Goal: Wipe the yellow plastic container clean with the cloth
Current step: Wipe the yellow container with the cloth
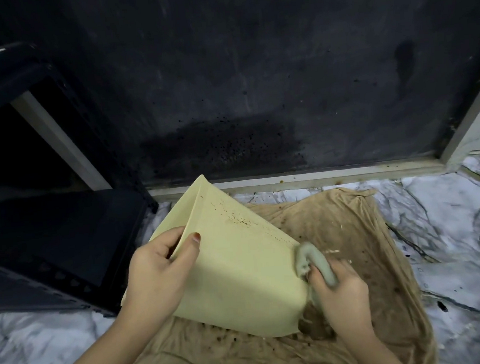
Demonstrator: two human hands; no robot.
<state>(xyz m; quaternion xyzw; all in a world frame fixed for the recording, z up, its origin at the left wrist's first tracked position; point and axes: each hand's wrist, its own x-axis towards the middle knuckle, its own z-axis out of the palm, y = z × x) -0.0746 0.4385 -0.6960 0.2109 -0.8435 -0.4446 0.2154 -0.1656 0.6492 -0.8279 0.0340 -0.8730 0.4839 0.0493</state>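
A pale yellow plastic container point(240, 263) is tilted on its side above a brown sheet, its broad face turned up and flecked with dark specks near the upper edge. My left hand point(159, 273) grips its left rim, thumb on the face and fingers wrapped behind. My right hand point(341, 292) holds a bunched grey-green cloth point(312, 259) pressed against the container's right edge. The container's inside is hidden from me.
A stained brown sheet point(338, 225) lies spread on the marble-patterned floor point(450, 210). A dark, spotted wall panel point(253, 79) rises behind, with a pale frame point(290, 178) along its base. A black metal rack point(52, 236) stands at the left.
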